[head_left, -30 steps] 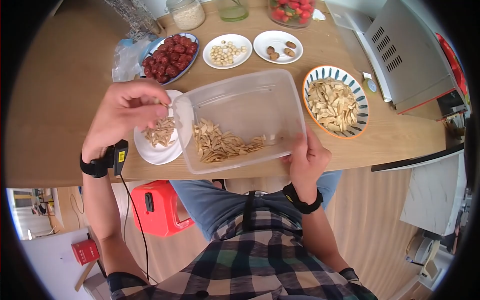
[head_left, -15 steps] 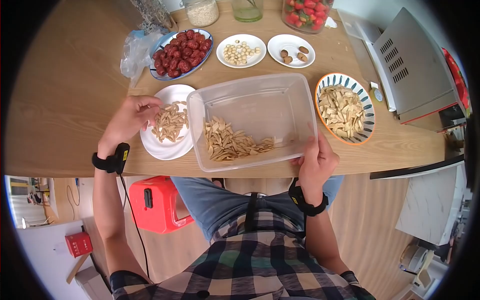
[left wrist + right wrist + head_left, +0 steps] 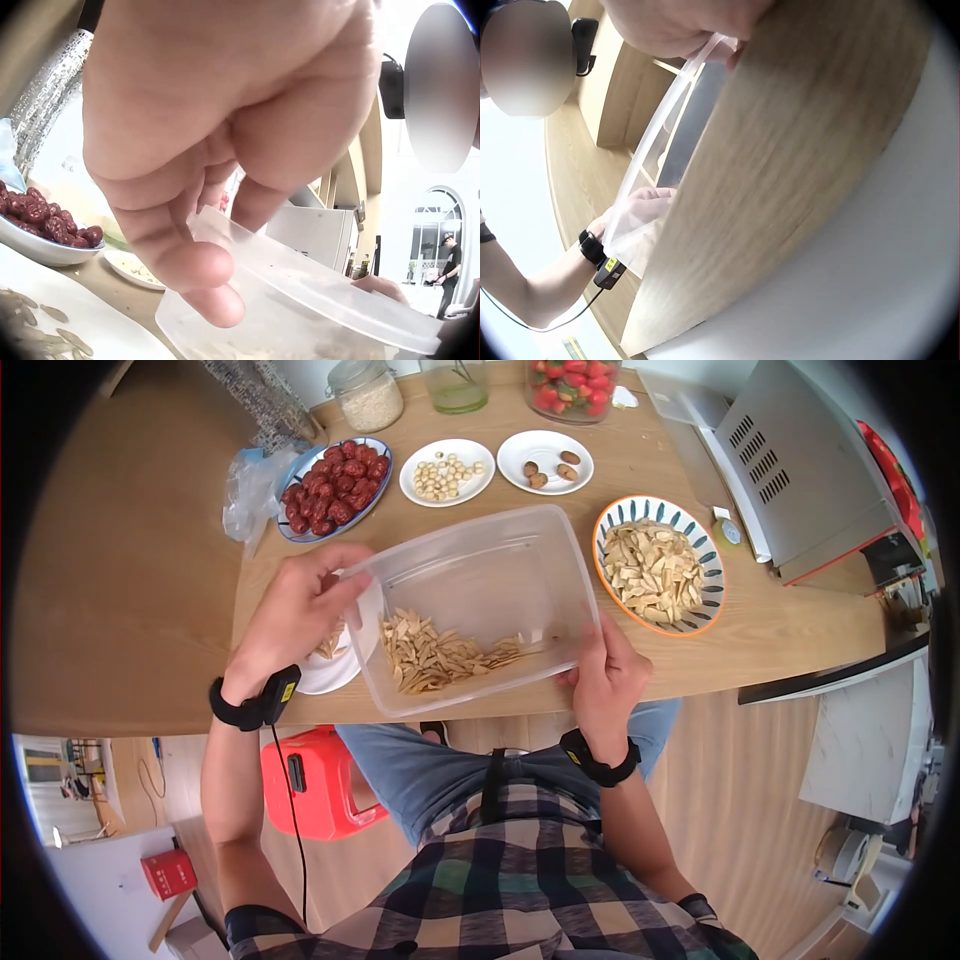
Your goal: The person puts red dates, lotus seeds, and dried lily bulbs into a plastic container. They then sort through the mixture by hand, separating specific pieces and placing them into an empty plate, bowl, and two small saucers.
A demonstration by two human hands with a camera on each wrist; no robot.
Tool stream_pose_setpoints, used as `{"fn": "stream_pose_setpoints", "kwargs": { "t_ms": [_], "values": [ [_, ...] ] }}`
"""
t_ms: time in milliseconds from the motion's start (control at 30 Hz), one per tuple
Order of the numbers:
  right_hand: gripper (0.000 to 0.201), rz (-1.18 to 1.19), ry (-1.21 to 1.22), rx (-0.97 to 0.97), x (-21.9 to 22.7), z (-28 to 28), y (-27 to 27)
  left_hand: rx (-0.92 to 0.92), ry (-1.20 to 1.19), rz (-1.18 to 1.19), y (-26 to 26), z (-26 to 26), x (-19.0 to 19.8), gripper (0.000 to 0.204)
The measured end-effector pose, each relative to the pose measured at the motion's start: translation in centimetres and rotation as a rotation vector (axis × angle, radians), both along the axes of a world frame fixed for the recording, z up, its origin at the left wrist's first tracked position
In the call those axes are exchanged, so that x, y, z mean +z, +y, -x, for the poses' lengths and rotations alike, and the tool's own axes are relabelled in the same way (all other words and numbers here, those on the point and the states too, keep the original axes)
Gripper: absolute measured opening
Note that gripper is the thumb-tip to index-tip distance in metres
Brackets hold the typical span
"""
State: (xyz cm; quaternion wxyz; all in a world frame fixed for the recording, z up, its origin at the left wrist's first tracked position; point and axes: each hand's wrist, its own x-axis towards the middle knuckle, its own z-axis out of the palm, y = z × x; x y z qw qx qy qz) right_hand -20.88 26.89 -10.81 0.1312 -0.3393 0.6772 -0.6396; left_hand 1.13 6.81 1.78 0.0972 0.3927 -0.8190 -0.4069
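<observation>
While the tub (image 3: pixel 490 575) lies between, right hand (image 3: pixel 608 678) grips it, left hand (image 3: pixel 298 610) seemingly too.

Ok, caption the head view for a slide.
Left fingers and right fingers hold a clear plastic box of pale dried pieces beside an orange-rimmed bowl.

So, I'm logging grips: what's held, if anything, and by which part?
The clear plastic container: the right hand grips its nearer right corner. The left hand is at its left rim; any grip there can't be told.
</observation>
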Motion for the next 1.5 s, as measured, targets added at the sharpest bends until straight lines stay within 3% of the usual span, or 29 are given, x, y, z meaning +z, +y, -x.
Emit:
{"fn": "stream_pose_setpoints", "kwargs": {
  "t_ms": [133,200,300,367,433,533,733,800,933,1000,1100,1167,1200,1267,1300,1400,1500],
  "values": [
    [0.035,0.059,-0.065,0.044,-0.3,0.5,0.2,0.06,0.102,-0.048,0.8,-0.8,-0.5,0.018],
    [0.043,0.227,-0.227,0.118,-0.2,0.2,0.0,0.099,0.162,-0.076,1.5,-1.6,-1.6,0.018],
    [0.047,0.254,-0.227,0.211,-1.3,0.5,0.0,0.169,0.23,-0.136,3.0,-2.4,-3.1,0.018],
    [0.048,0.226,-0.167,0.289,-1.6,1.0,0.1,0.259,0.466,-0.261,5.1,-1.4,-4.1,0.019],
    [0.049,0.189,-0.102,0.373,-1.4,1.3,0.2,0.271,0.436,-0.336,6.5,-0.6,-4.1,0.019],
    [0.05,0.264,-0.087,0.402,-0.7,1.1,-0.2,0.306,0.572,-0.434,8.7,1.0,-4.9,0.016],
    [0.054,0.061,-0.008,0.369,0.6,1.1,-0.2,0.386,0.765,-0.601,10.8,1.7,-7.3,0.012],
    [0.052,0.103,-0.19,0.369,-0.4,1.1,-0.5,0.4,0.782,-0.644,11.1,1.6,-7.6,0.013],
    [0.049,0.095,-0.267,0.401,-0.2,1.1,-0.3,0.392,0.834,-0.686,11.5,1.6,-8.1,0.013],
    [0.049,0.233,-0.355,0.5,-0.1,1.2,-0.3,0.373,0.836,-0.687,11.6,1.7,-8.1,0.014],
    [0.053,0.231,-0.348,0.518,-0.3,1.4,-0.2,0.328,0.711,-0.606,11.1,1.2,-7.7,0.019],
    [0.055,0.225,-0.395,0.519,0.0,1.6,0.0,0.378,0.464,-0.332,10.5,0.6,-7.3,0.028],
    [0.056,0.215,-0.44,0.524,0.1,1.6,0.1,0.372,0.456,-0.333,10.1,0.4,-6.5,0.028],
    [0.056,0.239,-0.4,0.524,0.0,1.7,-0.1,0.178,0.163,0.515,9.0,0.7,-4.1,0.033],
    [0.056,0.258,-0.355,0.535,0.0,1.8,-0.2,0.179,0.162,0.514,8.6,1.4,-3.1,0.033],
    [0.056,0.246,-0.312,0.536,0.3,1.9,-0.1,-0.305,0.087,0.588,7.0,4.0,-0.1,0.03],
    [0.057,0.243,-0.276,0.533,0.5,2.0,0.1,-0.464,0.014,0.65,5.5,7.4,0.5,0.038]
  ]
}}
